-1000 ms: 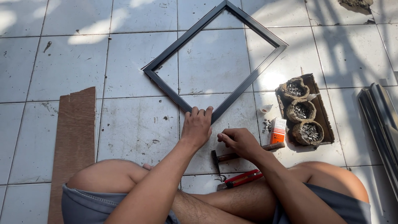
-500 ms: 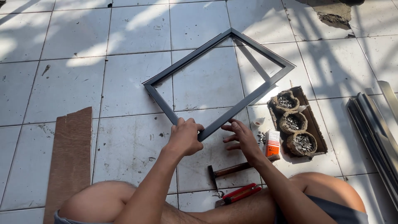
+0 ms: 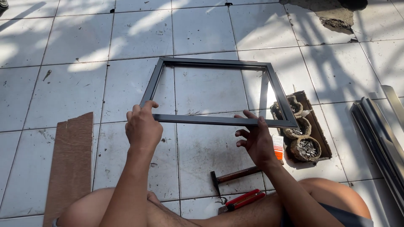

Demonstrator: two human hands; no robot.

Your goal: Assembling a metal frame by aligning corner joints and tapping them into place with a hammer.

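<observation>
Nearest the camera: bare knees and thighs of the seated person, forearms reaching forward over the pale tiled floor [image 3: 63,92].

Left hand [image 3: 143,128] is closed on the near rail of the dark rectangular metal frame [image 3: 212,63], close to its near-left corner, thumb on top and fingers curled under. Right hand [image 3: 256,141] grips the same rail nearer the near-right corner, fingers spread and partly open below the bar. Hands are well apart, one toward each end of the rail.

The frame is held above the floor, near edge raised, far edge seemingly lower; whether the far edge touches the tiles cannot be told.

Handling, as a judgement: thin channel section, so probably light and stiff along each rail, but the mitred corners may rack if twisted. Smooth coating could slip; edges could be sharp. A two-handed hold on one rail near the corners looks sound.

Appearance: dark grey, matt, four slim bars, open centre, floor visible through it.

Below the hands: a wooden-handled hammer [image 3: 235,175] and red-handled pliers [image 3: 244,199]. To the right: a wooden tray of small round nail holders [image 3: 320,138], then long grey metal strips [image 3: 381,134]. To the left: a flat brown board [image 3: 69,164].
</observation>
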